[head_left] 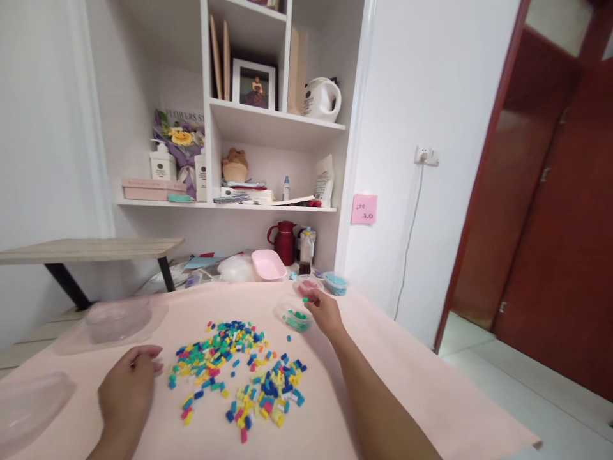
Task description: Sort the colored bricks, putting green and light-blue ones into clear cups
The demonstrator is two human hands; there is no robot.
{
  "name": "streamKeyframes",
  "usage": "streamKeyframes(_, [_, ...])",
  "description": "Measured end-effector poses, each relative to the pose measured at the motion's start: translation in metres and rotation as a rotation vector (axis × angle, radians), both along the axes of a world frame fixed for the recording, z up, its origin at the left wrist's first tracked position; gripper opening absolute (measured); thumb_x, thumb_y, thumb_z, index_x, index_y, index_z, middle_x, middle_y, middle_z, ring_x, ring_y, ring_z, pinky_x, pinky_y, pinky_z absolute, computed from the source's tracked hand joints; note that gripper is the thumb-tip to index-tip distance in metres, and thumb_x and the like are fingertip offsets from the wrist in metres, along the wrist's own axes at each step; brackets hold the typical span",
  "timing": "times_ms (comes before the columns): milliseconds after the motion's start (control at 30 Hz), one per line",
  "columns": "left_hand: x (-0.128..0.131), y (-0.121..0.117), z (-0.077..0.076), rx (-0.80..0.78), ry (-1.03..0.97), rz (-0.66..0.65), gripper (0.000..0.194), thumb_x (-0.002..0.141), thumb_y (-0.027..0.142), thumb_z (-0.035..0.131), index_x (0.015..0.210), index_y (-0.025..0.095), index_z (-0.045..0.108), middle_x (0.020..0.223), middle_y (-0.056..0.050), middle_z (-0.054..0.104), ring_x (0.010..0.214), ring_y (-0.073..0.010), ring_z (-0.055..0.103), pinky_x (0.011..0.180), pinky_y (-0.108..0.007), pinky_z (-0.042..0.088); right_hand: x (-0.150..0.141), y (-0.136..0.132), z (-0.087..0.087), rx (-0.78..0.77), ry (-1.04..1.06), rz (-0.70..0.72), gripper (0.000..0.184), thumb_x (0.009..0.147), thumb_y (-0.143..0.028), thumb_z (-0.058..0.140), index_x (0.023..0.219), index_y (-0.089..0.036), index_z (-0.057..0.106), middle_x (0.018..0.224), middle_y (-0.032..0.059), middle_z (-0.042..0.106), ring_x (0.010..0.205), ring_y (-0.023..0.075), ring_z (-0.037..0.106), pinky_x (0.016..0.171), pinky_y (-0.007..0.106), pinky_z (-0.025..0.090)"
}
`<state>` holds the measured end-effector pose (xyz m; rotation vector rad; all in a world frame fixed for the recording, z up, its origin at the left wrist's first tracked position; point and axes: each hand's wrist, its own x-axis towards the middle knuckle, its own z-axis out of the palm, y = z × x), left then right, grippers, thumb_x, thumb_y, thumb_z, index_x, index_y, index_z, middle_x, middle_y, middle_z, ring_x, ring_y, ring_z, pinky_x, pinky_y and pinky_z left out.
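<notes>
My right hand (324,313) pinches a small green block (305,299) between thumb and fingertips, just above a clear round tub (280,313) with green blocks (295,319) inside. Close behind it stands a tub of pink blocks (309,285), and to the right of that a tub of light blue blocks (336,283). My left hand (128,386) rests at the left of the table, its fingers loosely bent and apart, with nothing visible in them. Between my hands lies a loose spread of small mixed-colour blocks (225,348), partly split into two heaps.
Empty clear tubs (117,319) sit on the left of the pink-covered table (383,383). At the back are a pink tray (269,264), a red jug (283,243) and a bottle of dark liquid (305,252). A wooden bench (90,250) and a wall shelf (230,206) stand beyond.
</notes>
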<state>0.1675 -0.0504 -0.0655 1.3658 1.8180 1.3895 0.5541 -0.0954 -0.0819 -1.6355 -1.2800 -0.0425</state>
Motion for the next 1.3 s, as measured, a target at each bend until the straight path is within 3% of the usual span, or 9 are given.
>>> streamKeyframes(200, [-0.002,0.004,-0.001,-0.034,0.032,-0.002,0.022,0.075,0.026,0.046,0.077,0.025,0.068,0.058,0.0,0.071,0.084,-0.0265,0.07,0.067,-0.033,0.044,-0.002,0.0,0.0,-0.035,-0.047,-0.049,0.025,0.08,-0.023,0.058,0.102,-0.026,0.071,0.086,-0.0014,0.072,0.075,0.0168,0.064,0.068,0.027,0.046])
streamKeyframes(367, [-0.001,0.008,-0.005,-0.016,-0.041,-0.022,0.021,0.075,0.024,0.046,0.073,0.024,0.067,0.055,0.001,0.069,0.074,-0.0249,0.071,0.068,-0.033,0.045,-0.005,-0.007,0.004,-0.1,-0.131,-0.115,0.025,0.083,-0.023,0.06,0.106,-0.028,0.07,0.089,-0.0016,0.072,0.077,0.0167,0.065,0.068,0.027,0.043])
streamKeyframes(600, [-0.001,0.008,-0.01,-0.003,-0.055,-0.015,0.021,0.077,0.021,0.046,0.072,0.024,0.066,0.055,0.001,0.068,0.073,-0.0237,0.071,0.068,-0.032,0.045,-0.01,-0.013,0.017,-0.169,-0.328,-0.178,0.024,0.084,-0.016,0.062,0.105,-0.027,0.07,0.097,0.0028,0.073,0.097,0.0224,0.061,0.084,0.033,0.035])
streamKeyframes(767, [-0.001,0.007,-0.01,0.0,-0.056,-0.022,0.02,0.077,0.019,0.047,0.072,0.024,0.066,0.057,0.002,0.069,0.07,-0.0218,0.071,0.068,-0.031,0.044,-0.012,-0.01,0.02,-0.183,-0.428,-0.179,0.027,0.084,-0.014,0.064,0.108,-0.026,0.07,0.1,0.0035,0.074,0.103,0.025,0.058,0.087,0.036,0.031])
streamKeyframes(1167, [0.003,0.01,-0.014,0.04,-0.068,-0.021,0.019,0.075,0.022,0.047,0.07,0.023,0.065,0.051,0.001,0.066,0.063,-0.0226,0.07,0.06,-0.031,0.044,-0.009,-0.012,0.014,-0.092,-0.424,-0.192,0.022,0.087,-0.017,0.059,0.102,-0.026,0.073,0.096,0.0036,0.075,0.098,0.0241,0.061,0.087,0.037,0.038])
streamKeyframes(1300, [0.004,0.013,-0.022,0.068,-0.069,-0.03,0.021,0.075,0.021,0.044,0.072,0.024,0.065,0.058,0.002,0.067,0.061,-0.0188,0.069,0.062,-0.029,0.046,-0.013,-0.013,0.014,-0.008,-0.38,-0.145,0.028,0.091,-0.02,0.05,0.106,-0.023,0.073,0.112,0.0075,0.072,0.105,0.0251,0.061,0.093,0.039,0.042])
